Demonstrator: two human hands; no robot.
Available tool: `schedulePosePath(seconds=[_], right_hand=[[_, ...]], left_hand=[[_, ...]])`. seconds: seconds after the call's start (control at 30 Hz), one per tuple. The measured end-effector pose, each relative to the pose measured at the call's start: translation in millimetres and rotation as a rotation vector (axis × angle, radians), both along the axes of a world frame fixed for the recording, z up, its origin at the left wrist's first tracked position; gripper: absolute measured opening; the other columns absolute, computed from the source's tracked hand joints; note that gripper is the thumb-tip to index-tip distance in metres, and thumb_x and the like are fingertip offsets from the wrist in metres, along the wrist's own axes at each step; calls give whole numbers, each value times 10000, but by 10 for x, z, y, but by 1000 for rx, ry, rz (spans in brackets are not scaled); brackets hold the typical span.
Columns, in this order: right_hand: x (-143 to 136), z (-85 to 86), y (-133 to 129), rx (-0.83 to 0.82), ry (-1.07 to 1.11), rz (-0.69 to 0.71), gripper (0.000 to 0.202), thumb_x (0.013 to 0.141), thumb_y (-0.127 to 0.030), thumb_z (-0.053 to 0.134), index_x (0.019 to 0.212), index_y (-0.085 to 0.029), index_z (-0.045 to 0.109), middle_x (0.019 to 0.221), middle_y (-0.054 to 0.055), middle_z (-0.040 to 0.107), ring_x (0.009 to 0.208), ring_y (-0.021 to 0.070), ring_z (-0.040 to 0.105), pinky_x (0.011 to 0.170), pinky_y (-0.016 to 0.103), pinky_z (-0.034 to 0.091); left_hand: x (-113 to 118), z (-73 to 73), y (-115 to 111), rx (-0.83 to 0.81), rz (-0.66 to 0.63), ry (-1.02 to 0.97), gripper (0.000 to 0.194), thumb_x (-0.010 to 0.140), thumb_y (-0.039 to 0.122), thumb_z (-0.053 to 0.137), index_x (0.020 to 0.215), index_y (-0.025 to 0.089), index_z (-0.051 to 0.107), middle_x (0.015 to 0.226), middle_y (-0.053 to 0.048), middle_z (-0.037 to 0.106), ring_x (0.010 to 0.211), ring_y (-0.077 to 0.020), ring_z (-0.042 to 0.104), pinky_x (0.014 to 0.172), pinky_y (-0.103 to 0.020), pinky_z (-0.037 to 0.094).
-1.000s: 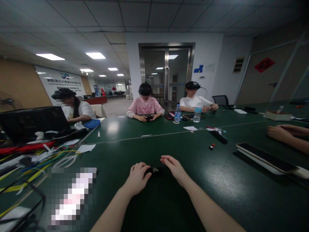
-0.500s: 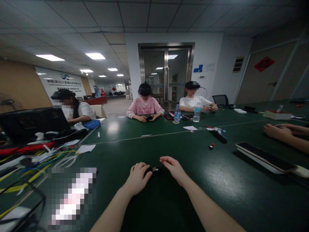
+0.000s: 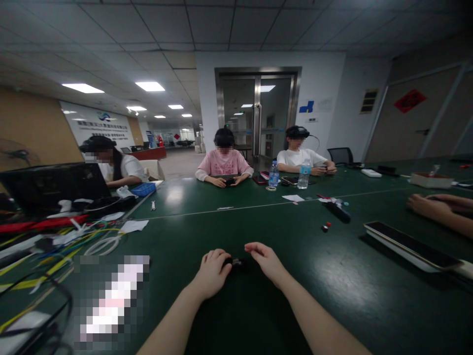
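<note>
A small black object with a shiny metallic part point(image 3: 237, 262) lies on the dark green table point(image 3: 177, 236), near the middle of the view. My left hand point(image 3: 214, 268) is wrapped round its left end, thumb and fingers closed on it. To the right of the object is my right hand point(image 3: 264, 259), a small gap away from it. Its fingers are bent together toward the thumb, and nothing shows between them.
Cables point(image 3: 105, 244) and a laptop point(image 3: 55, 190) are on the left, near a blurred phone-like object point(image 3: 114, 301). A power bank with a phone point(image 3: 410, 246) lies right. Bottles point(image 3: 304, 175) stand farther back. Several people sit around; another person's hands point(image 3: 432, 207) are at right.
The view has shifted slightly, so the background sits a little further right and lower. My hands have barely moved, and the metallic part of the black object looks darker.
</note>
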State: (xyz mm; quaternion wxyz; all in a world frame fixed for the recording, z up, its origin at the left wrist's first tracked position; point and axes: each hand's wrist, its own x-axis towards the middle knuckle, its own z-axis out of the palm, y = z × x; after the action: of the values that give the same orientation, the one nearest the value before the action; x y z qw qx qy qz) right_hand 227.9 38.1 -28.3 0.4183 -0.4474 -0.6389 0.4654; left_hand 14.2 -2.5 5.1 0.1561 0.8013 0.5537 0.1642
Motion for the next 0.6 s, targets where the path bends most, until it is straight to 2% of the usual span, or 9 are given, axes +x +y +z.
schedulePosePath(seconds=[0.27,0.6], right_hand=[[-20,-2,3,28,-3,0,272,815,-243,451,1026,-206,618,1054,37,636,1028,185,571,931,345,420],[-49,-50,16,67,-160,30,291,824,-262,428,1045,-236,616,1092,16,623,1044,199,558,921,359,417]], left_hand=[[1,-32,29,6,0,33,341,900,400,344,1139,255,539,1206,-37,498,1159,-211,402,1029,-372,242],[1,67,-30,-47,6,9,409,888,503,350,1178,272,525,1229,-26,490,1177,-232,385,1033,-387,232]])
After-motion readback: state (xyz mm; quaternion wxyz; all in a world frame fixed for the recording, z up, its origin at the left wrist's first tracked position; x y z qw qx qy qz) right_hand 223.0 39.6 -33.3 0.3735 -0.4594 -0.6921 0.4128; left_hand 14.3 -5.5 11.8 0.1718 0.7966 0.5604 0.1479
